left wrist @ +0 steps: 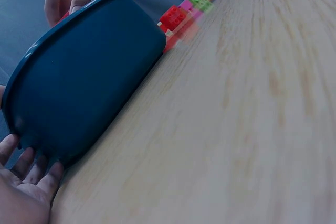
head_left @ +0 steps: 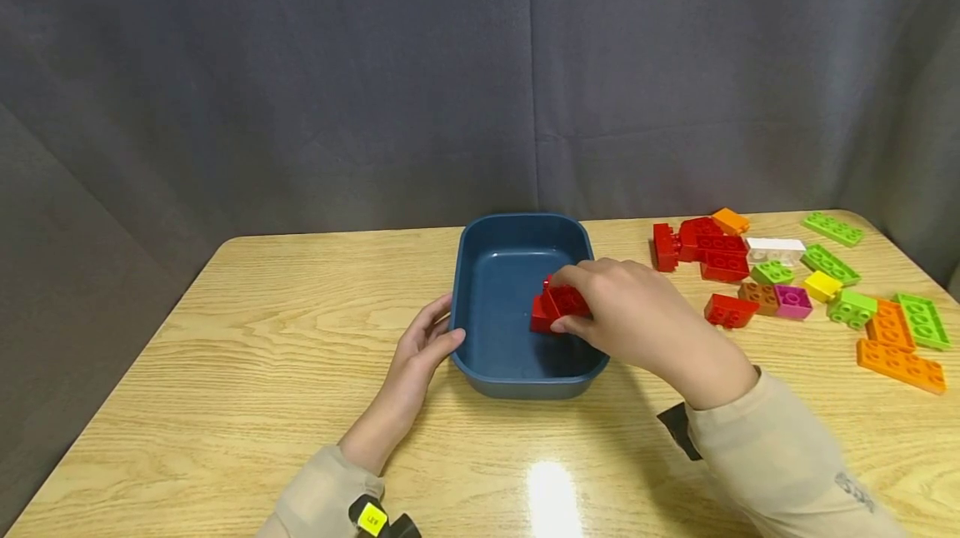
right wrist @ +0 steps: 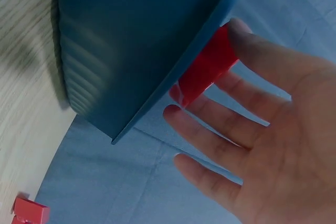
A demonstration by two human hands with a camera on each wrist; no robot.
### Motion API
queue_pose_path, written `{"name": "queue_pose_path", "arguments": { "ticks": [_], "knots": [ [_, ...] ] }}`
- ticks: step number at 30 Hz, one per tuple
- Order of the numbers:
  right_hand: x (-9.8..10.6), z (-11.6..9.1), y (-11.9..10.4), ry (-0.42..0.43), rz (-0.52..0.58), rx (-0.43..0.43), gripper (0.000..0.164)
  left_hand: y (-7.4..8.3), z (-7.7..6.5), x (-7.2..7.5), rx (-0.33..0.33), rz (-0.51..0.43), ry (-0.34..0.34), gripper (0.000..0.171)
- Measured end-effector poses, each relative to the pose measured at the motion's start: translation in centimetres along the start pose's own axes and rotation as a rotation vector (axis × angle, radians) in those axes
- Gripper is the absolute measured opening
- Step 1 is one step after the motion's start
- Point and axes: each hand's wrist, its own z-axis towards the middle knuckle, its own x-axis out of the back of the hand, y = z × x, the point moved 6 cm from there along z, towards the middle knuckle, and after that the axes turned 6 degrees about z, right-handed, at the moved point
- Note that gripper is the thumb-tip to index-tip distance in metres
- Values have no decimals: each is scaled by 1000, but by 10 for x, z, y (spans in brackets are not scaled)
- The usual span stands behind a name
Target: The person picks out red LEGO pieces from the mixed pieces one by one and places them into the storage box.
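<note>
A deep blue plastic bin [head_left: 525, 390] stands on the table. My left hand [head_left: 422, 353] holds its left side, thumb over the rim and fingers against the outer wall, as the left wrist view also shows. My right hand [head_left: 637, 317] reaches over the bin's right rim and pinches a red toy brick [right wrist: 207, 69] between thumb and fingers. In the head view, more red brick [head_left: 538, 320] shows just left of and below the held one, inside the bin; the fingers partly cover both.
To the right lie several red bricks [head_left: 723, 265], a lone red brick [head_left: 729, 311], a white brick [head_left: 776, 251], a yellow brick [head_left: 822, 286], a magenta brick [head_left: 793, 302], and green and orange pieces [head_left: 900, 361]. A grey curtain [head_left: 375, 88] hangs behind the table [head_left: 247, 371].
</note>
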Motion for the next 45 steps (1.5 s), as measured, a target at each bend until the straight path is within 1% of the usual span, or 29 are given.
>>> {"name": "queue_pose_path", "arguments": {
  "ticks": [10,16,21,30,36,45],
  "knots": [
    [-5,1,0,-18,-23,10,48,0,0,0,-3,2,0,53],
    [-11,1,-2,-11,-33,41,41,0,0,0,0,1,-2,53],
    [-13,2,-2,-18,-34,48,39,0,-1,0,3,2,-6,53],
    [-18,1,-2,-60,-45,26,42,0,0,0,2,-2,-6,53],
    [-22,2,-3,-87,-60,24,40,0,0,0,4,2,-5,53],
    [-23,2,-3,-95,-62,33,38,0,-1,0,8,-9,1,53]
  ]
}}
